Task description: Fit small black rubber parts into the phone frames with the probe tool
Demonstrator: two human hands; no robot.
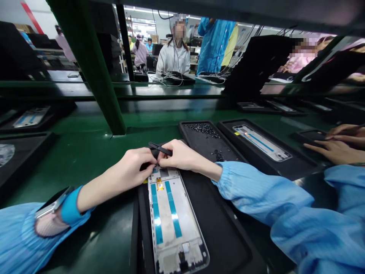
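Observation:
A silver phone frame (171, 213) with two blue adhesive strips lies in a black foam tray (228, 228) before me. My left hand (137, 165) is closed at the frame's far end, thumb and fingertips pinched on something too small to make out. My right hand (178, 155) works right beside it, fingers curled around black tweezers (159, 148) whose end sticks out to the upper left. The fingertips of both hands nearly meet at the frame's top edge and hide what lies there. An orange flex cable (159, 184) shows just below them.
Behind my right hand, a black tray (196, 142) holds many small dark parts. Right of it, another tray (296, 169) carries a second phone frame (262, 143). A co-worker's hands (336, 146) are at far right. A green post (94, 68) rises at left; a shelf overhangs.

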